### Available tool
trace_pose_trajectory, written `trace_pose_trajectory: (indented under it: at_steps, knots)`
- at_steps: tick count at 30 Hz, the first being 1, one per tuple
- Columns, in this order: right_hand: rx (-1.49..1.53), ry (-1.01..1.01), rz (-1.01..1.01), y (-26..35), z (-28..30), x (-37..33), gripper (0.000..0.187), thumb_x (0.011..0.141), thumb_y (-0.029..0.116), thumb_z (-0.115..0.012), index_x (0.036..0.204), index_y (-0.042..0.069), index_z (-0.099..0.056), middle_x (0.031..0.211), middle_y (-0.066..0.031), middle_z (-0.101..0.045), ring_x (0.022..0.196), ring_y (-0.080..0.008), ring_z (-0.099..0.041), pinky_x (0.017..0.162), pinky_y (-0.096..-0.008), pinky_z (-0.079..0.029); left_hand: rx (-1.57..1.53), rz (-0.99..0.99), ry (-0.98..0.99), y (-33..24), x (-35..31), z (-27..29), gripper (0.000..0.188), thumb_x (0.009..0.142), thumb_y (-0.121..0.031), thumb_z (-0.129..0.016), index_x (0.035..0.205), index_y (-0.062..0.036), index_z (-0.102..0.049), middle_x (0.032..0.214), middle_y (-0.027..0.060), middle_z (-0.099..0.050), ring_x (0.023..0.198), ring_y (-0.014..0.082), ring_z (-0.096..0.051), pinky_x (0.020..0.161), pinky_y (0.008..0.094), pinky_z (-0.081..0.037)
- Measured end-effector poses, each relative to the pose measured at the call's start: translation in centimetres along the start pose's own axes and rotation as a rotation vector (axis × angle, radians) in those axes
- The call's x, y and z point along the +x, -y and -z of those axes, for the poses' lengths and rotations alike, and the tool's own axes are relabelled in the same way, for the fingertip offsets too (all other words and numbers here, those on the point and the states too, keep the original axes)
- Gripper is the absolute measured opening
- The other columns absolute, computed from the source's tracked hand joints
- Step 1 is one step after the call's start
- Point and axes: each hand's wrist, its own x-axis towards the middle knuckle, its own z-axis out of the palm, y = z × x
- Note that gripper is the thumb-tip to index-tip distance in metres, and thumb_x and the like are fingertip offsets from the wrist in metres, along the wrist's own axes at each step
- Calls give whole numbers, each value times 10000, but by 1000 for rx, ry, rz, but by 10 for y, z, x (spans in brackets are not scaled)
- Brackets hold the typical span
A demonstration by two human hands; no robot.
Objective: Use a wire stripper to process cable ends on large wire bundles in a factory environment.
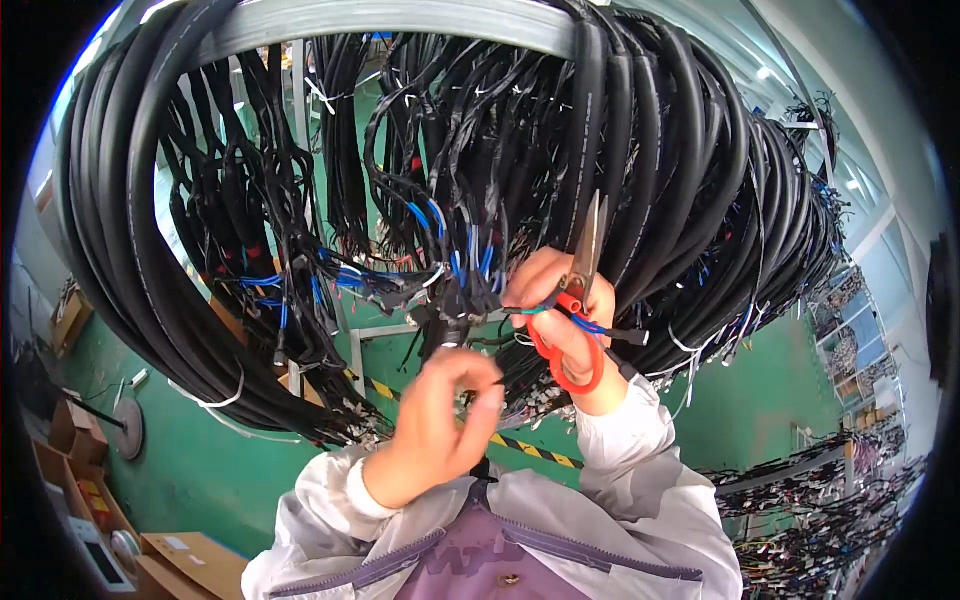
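Holding red-handled scissors (pixel 586 270) in your right hand (pixel 562 337), close to a bundle of wires (pixel 458 300).
Your right hand is curled around the scissors, which sit just right of the bundle with their blades pointing up; a few coloured wires cross by that hand. Your left hand (pixel 432 415) is below the bundle, fingers bent toward the thumb, though you cannot tell whether they pinch anything. Thick black cables (pixel 620 130) hang around both hands from a metal bar (pixel 400 22), above a green floor (pixel 215 465).

L fisheye head cam, downward, nr hands (pixel 428 425)
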Motion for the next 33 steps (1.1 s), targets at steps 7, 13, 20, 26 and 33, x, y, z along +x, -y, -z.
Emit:
trace_pose_trajectory:
  at_steps: [7, 13, 20, 26, 33]
  knots:
    - [20, -11, -35, 7, 4, -10, 172, 729, 130, -671, 803, -3, -591, 821, -125, -566, 807, -229, -552, 763, -336, -436, -473, 229, -45, -26, 29, -15, 343, 935, -82, -438, 1265, 13, -429, 687, 106, -645, 487, 99, -551, 443, 194, -429]
    - [-77, -27, 0, 2, 3, -9, 263, 665, 254, -709, 722, 24, -595, 775, -131, -584, 699, -202, -541, 592, -293, -418, -480, 264, -105, -27, 34, -19, 234, 911, -57, -486, 1107, 36, -574, 715, 123, -650, 535, 120, -596, 457, 215, -468]
    - [-52, 85, 63, -1, 11, -3, 188, 684, 128, -719, 780, 14, -604, 777, -108, -591, 720, -225, -576, 647, -315, -451, -458, 272, -133, -28, 31, -21, 199, 864, 41, -521, 1047, 58, -596, 926, 122, -654, 628, 116, -630, 488, 204, -481]
    - [-45, 88, 60, 0, 8, -2, 194, 682, 114, -726, 770, 8, -589, 766, -103, -587, 717, -227, -574, 639, -317, -450, -396, 244, -149, -28, 29, -19, 187, 847, 55, -535, 1024, 66, -596, 971, 135, -647, 649, 124, -638, 495, 205, -488]
    - [-103, 139, 133, -8, 19, 0, 192, 674, 107, -715, 746, 9, -567, 755, -110, -580, 706, -230, -573, 624, -314, -445, -279, 285, -150, -31, 33, -22, 248, 786, 77, -613, 1032, 52, -594, 875, 83, -632, 587, 69, -571, 501, 177, -426]
